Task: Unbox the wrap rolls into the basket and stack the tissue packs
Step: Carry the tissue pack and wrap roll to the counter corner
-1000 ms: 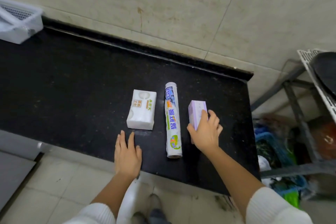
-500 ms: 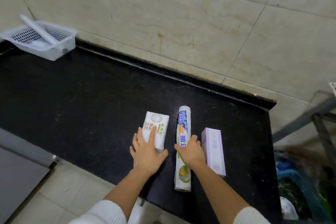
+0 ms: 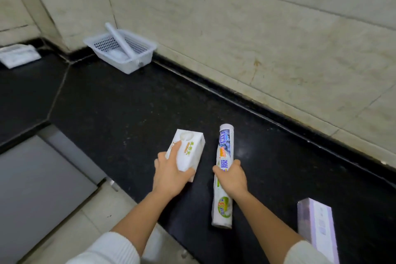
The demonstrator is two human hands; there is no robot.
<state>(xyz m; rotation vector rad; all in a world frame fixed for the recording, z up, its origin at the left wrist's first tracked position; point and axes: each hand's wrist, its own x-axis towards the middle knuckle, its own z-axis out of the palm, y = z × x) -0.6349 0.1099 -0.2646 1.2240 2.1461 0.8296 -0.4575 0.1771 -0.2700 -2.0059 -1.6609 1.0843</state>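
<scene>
1. My left hand (image 3: 171, 172) is closed around the near end of a white tissue pack (image 3: 188, 152), thumb along its right side and forefinger laid over its top face.
2. That pack sits near the front edge of the black counter (image 3: 120, 109), its far end pointing toward the wall; I cannot tell whether it rests flat or is lifted slightly.
3. My right hand (image 3: 232, 178) is wrapped around the middle of a printed wrap roll (image 3: 225, 169), fingers curled over it from the right.
4. The roll lies lengthwise from the front edge toward the back of the counter, just beside the tissue pack and apart from it, with a strip of bare counter between them.
5. A pale purple box (image 3: 317, 227) lies near the front right corner of the counter, well apart from the roll, and is cut off by the bottom of the view.
6. A white perforated basket (image 3: 139, 60) stands at the back edge of the counter against the tiled wall, far to the left of my hands.
7. A white roll (image 3: 120, 38) leans inside the basket, its upper end sticking out over the rim, and something pale lies on the basket's floor beside it.
8. A second white pack (image 3: 18, 55) lies on the counter at the far left, blurred.
9. Both my forearms show white sleeves pushed back from the wrists.
</scene>
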